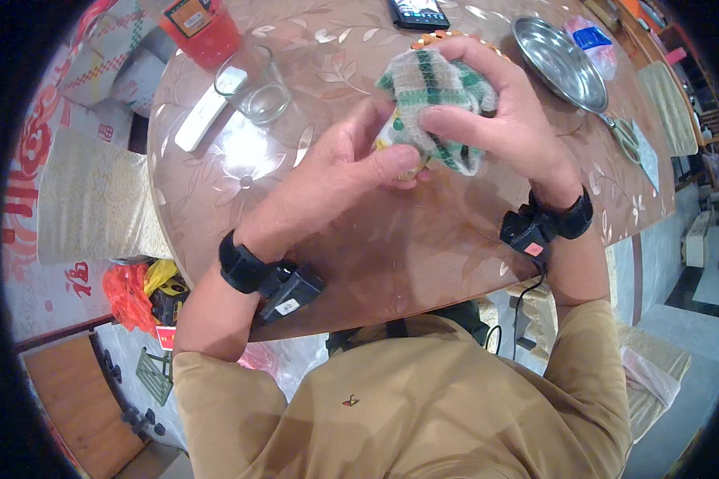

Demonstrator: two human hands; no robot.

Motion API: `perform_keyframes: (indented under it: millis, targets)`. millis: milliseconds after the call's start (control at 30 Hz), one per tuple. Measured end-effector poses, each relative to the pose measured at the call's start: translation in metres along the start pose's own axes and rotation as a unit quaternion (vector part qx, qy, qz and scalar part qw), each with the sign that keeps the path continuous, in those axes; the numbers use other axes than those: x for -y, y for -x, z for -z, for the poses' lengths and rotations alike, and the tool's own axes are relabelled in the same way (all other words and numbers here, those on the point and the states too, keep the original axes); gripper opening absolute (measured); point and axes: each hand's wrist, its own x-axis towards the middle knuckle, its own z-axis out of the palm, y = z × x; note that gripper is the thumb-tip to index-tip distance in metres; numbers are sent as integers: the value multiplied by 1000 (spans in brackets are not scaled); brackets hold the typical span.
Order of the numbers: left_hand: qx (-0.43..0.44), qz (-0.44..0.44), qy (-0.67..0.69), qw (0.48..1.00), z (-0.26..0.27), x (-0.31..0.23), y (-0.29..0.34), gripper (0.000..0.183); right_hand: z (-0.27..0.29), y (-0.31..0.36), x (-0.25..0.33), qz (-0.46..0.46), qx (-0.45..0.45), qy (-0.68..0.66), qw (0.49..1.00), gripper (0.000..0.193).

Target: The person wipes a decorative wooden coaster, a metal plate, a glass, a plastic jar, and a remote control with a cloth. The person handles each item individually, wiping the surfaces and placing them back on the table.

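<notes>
So the right hand (507,108) has its thumb and fingers wrapped around a bunched green-and-white checked cloth (430,86), held up over the brown table (359,271). The left hand (367,156) grips a small whitish-yellow patterned thing (393,134) right up against the cloth — mostly covered, so can't tell what it is. Clear glass (265,100) sits off to the left, shiny metal pan (563,68) to the right — scissors (625,140) just beside its handle.

The bare left grip (355,157) and bare right grip (513,120) curl close together; both bare forearms (217,315) reach forward and inward.
</notes>
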Motion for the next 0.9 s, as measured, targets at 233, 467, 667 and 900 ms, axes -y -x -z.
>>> perform_keyframes:
  millis: [233, 467, 667, 900]
  targets:
    - [-111, -83, -289, 947, 6, 16, -4, 61, -8, 2, -4, -30, -12, 46, 998, 48]
    - [84, 81, 170, 979, 13, -6, 0, 61, 2, 3, -2, -2, -12, -41, 999, 38]
    - [-57, -79, -105, 990, 8, 20, -7, 59, -11, 1, -9, -9, -49, 13, 999, 35]
    - [-60, -72, -118, 989, 6, 15, -5, 60, -9, 4, 2, -22, -21, 45, 999, 40]
